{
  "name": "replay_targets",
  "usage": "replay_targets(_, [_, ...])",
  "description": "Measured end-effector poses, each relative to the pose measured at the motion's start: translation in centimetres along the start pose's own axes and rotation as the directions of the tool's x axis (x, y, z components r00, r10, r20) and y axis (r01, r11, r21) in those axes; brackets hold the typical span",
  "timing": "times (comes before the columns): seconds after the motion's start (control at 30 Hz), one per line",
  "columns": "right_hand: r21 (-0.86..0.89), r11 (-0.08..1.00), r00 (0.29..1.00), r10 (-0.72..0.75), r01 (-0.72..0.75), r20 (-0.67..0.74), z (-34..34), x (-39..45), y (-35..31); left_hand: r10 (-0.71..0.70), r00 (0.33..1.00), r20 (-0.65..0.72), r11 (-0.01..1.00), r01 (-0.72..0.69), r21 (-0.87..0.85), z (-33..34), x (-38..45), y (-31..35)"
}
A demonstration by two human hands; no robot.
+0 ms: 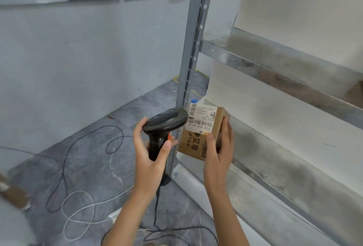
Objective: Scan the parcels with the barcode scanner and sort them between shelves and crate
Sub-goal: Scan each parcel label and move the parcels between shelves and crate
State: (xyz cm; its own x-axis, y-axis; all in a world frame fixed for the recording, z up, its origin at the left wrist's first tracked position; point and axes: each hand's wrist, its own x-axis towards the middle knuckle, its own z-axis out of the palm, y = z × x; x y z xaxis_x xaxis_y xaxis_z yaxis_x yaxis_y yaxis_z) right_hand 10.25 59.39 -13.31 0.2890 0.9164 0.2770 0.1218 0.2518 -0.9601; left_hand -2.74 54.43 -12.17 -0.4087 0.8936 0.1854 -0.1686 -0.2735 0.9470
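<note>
A black barcode scanner with an orange trigger is gripped by its handle in my left hand, its head pointing right at a small brown cardboard parcel. The parcel carries a white shipping label with barcodes, facing up toward me. My right hand holds the parcel from its right side, thumb on the top face and fingers round the far edge. Scanner head and label nearly touch. The parcel is held in front of the metal shelf unit, beside its grey upright post.
Black and white cables loop over the grey marble-patterned floor at the left. White walls stand behind, with whiteboards on the upper left. The galvanised shelves run along the right, backed with white sheets. A blurred brown object sits at the far left edge.
</note>
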Motion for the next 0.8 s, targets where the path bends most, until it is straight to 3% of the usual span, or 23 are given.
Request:
replay_targets(0.4, [-0.26,0.962,0.992,-0.105,0.082,-0.076,-1.3,0.4,2.1,0.038,0.995,0.094,0.974,-0.058,0.221,0.2,-2.2,-1.3])
replay_targets(0.8, [-0.312,0.946,0.989,-0.124,0.091,-0.086,-2.0,1.3,3.6,-0.008,0.992,0.128,0.958,-0.029,0.284,1.5,-1.3,-2.1])
